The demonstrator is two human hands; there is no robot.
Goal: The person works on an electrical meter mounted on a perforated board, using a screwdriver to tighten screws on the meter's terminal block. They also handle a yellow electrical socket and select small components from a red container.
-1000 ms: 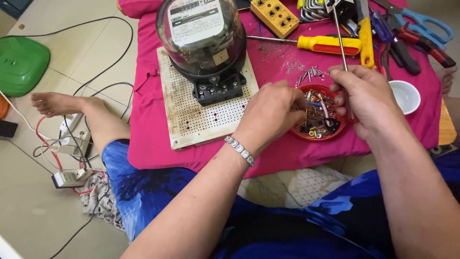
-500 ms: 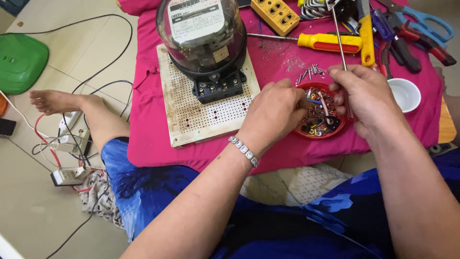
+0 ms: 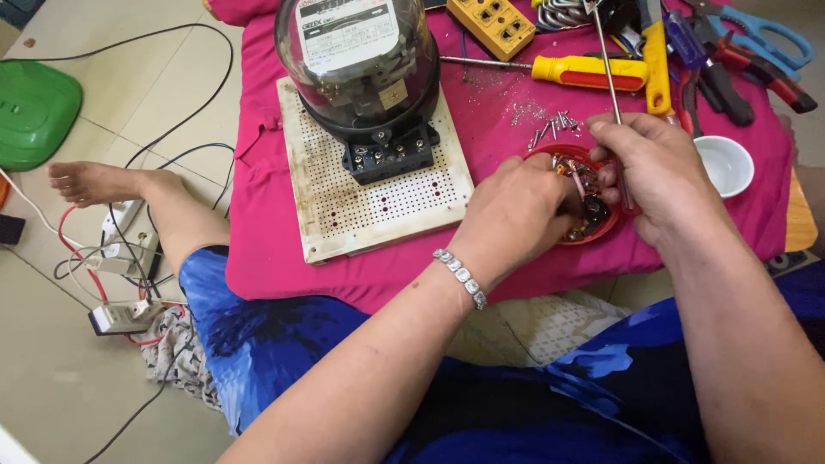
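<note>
We work over a low bench draped in a pink cloth (image 3: 284,275). Largest on it: a domed electricity meter (image 3: 357,64) mounted on a perforated white board (image 3: 378,202), untouched. To its right sits a small red dish (image 3: 601,228) of screws and small parts, touching both our hands. Step in hand, as we judge it: picking a small part out of the dish. Our left hand (image 3: 516,219) dips in, fingers curled together over the contents; whether they grip anything we cannot tell. Our right hand (image 3: 657,172) steadies the dish's far rim, fingers clamped on a thin metal rod (image 3: 606,64) held upright. Loose screws (image 3: 550,129) lie just beyond the dish. The next move calls for a fine pinch without tipping the dish.
</note>
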